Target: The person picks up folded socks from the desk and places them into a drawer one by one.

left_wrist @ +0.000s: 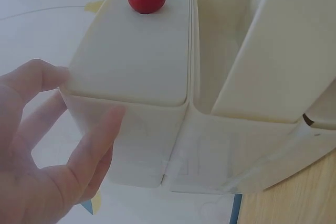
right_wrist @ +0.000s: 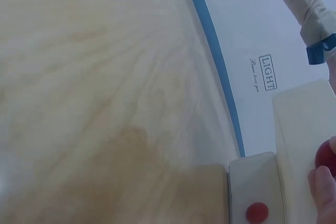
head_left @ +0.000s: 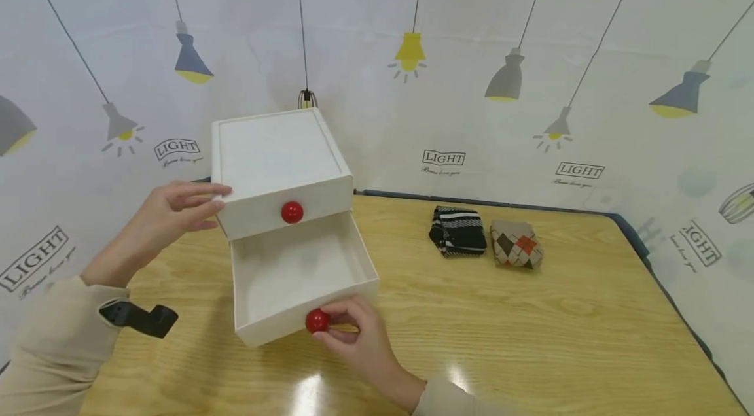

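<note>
A white drawer cabinet [head_left: 273,151] stands on the table, its upper drawer closed behind a front with a red knob [head_left: 292,212]. Below it a drawer [head_left: 300,262] is pulled out, and nothing shows inside. My right hand [head_left: 365,341] pinches this drawer's red knob [head_left: 317,320] between thumb and fingers. My left hand [head_left: 173,210] rests against the cabinet's upper left edge; in the left wrist view its fingertips touch the top edge and side wall. Another closed drawer front [right_wrist: 252,182] with a red knob [right_wrist: 257,212] appears in the right wrist view.
To the right on the wooden table [head_left: 471,324] lie a folded black-and-white patterned sock bundle [head_left: 459,231] and a beige argyle one [head_left: 516,244], side by side. A lamp-printed curtain [head_left: 365,76] hangs behind the table and along its sides.
</note>
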`<act>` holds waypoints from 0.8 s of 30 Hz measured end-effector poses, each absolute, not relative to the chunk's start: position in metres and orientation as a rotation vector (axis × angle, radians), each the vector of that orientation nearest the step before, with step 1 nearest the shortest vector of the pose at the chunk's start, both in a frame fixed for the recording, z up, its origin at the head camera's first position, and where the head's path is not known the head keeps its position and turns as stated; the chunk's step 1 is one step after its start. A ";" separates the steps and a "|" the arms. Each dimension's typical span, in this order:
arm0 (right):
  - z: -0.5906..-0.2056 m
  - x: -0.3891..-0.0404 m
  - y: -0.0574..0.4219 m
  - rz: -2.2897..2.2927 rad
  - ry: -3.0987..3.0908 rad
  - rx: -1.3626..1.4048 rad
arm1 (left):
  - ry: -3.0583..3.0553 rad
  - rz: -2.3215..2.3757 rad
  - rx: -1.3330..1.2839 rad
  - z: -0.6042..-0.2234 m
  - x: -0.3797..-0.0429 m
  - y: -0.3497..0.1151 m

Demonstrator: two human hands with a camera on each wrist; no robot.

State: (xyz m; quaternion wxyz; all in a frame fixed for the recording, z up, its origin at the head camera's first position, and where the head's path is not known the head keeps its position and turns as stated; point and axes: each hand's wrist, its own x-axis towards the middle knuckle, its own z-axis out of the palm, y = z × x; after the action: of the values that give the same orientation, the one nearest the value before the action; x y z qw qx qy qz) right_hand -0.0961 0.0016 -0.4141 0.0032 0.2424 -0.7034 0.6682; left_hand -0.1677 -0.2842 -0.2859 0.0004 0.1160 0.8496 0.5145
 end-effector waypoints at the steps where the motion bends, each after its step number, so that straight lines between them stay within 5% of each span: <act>1: -0.415 -0.093 0.004 2.095 -2.193 0.776 | 2.667 1.619 0.369 -0.286 -0.168 -0.284; 24: -0.425 -0.068 0.033 2.166 -2.161 1.082 | 2.683 1.603 0.367 -0.287 -0.166 -0.285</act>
State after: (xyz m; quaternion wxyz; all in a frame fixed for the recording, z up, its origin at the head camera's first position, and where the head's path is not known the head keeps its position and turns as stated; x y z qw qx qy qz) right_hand -0.0681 0.0327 -0.4252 -0.0517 0.3330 -0.6650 0.6665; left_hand -0.1665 -0.2849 -0.2865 -0.0026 0.1166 0.8526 0.5094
